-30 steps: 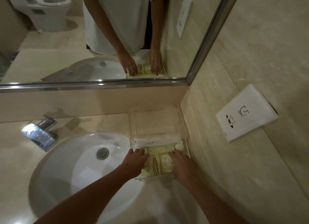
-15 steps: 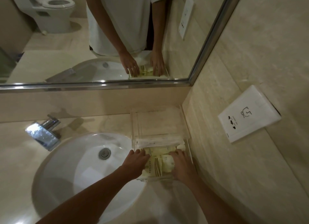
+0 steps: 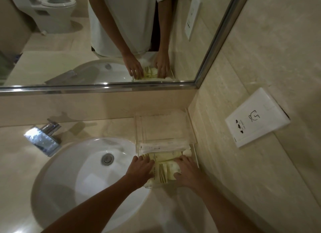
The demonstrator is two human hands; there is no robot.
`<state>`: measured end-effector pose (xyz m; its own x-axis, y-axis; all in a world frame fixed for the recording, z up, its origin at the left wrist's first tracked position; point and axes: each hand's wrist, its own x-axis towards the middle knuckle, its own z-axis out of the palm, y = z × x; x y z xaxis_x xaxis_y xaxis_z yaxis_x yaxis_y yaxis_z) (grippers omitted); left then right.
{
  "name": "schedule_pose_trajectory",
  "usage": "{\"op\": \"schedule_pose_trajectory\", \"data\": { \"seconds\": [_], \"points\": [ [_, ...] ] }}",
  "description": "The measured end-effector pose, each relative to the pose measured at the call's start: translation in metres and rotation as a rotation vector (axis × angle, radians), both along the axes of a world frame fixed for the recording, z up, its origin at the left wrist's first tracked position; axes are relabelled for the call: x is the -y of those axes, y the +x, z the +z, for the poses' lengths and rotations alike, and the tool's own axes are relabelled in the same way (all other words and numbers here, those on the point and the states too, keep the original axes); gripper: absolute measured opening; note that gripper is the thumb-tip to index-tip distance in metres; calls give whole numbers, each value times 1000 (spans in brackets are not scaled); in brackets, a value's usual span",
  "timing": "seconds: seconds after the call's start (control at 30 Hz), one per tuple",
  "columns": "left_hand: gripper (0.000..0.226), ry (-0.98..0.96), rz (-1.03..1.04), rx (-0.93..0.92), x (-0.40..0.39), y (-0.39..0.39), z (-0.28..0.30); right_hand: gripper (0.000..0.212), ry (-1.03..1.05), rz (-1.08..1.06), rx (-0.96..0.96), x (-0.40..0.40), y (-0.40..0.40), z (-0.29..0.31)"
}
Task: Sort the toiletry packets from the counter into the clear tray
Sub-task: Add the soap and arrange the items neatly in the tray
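Observation:
A clear tray (image 3: 195, 156) stands on the counter in the corner, right of the sink. Several pale yellow toiletry packets (image 3: 165, 172) stand packed in its near part. A long white sleeve packet (image 3: 163, 146) lies across behind them, and a small white round item (image 3: 187, 152) sits at the right end. My left hand (image 3: 140, 170) presses the packets from the left, fingers curled on them. My right hand (image 3: 188, 173) presses them from the right with its thumb on the front. The tray's near edge is hidden by my hands.
A white basin (image 3: 83, 177) with a chrome drain (image 3: 107, 159) fills the left; a chrome tap (image 3: 43, 139) stands behind it. A second clear tray section (image 3: 163, 125) sits behind the packets. The side wall carries a white socket plate (image 3: 255, 118). A mirror (image 3: 104, 36) spans the back.
Both hands stay on the yellow packets and have closed in slightly on them. The view has shifted a little; the tray has not moved.

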<state>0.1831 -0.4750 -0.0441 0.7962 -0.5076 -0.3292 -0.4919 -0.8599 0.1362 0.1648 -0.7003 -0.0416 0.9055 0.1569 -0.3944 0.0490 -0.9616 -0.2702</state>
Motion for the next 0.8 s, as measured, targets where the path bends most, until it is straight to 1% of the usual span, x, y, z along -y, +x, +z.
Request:
{"op": "schedule_pose_trajectory", "data": {
  "seconds": [0.13,0.27,0.33,0.4,0.5,0.6,0.67,0.8],
  "points": [
    [50,5,15,23,2,-3,-3,53,-11,9,6,-3,3,2],
    [51,-39,-19,59,-3,-7,-5,51,13,23,-3,-2,0,-1],
    [52,-69,-69,126,-5,-10,-6,56,6,42,29,2,-4,-2],
    [48,-117,-108,206,-6,-14,-6,64,-29,61,82,5,-8,-2],
    [57,-129,-134,242,-7,-20,-10,65,-86,30,147,4,-14,-4],
    [66,-108,-151,210,-5,-24,-16,57,-76,-50,200,3,-21,-8],
    [67,-110,-126,192,-4,-26,-18,53,-35,-103,255,3,-23,-11],
    [67,-78,-48,165,-4,-29,-20,55,-11,-178,284,-2,-17,-16]
  ]
}}
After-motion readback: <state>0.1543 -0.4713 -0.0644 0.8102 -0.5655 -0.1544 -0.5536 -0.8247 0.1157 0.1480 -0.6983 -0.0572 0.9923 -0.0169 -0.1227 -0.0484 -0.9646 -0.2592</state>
